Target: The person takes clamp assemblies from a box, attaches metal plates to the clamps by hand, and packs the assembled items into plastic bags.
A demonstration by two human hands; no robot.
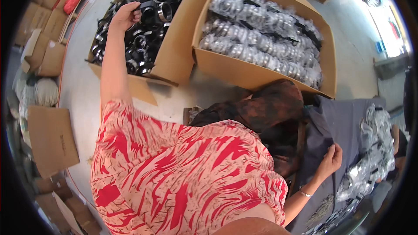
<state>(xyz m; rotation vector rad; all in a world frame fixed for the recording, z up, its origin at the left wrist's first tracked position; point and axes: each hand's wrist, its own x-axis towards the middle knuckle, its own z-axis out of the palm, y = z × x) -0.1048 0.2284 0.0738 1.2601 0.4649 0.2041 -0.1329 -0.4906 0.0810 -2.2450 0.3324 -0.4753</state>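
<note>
Black ring (164,12) with a silver band is what we are watching, at the left hand (127,16), over the heap of similar rings (141,41) in the left cardboard box (180,39). We judge that grip to be pinched, fingers folded in, on the dark part beside the band, while the right hand (331,159) rests by the grey cloth (320,126) with its fingers curled, and we cannot tell whether it holds any of it. From here, the ring could slip back into the heap, since the pinch looks small and the arm is stretched far out; it could also hook on a neighbour, because the rings lie jumbled together, or knock the box wall if brought over it too low. The cloth seems to cover a desk, and it could bunch up if the right fingers have caught it; bagged rings (370,143) lie on it in clear plastic. Beyond, we see a second box (235,67) packed with wrapped rings, a pale floor (80,91), more cardboard boxes (52,139) along the left and a bright doorway at the upper right
</note>
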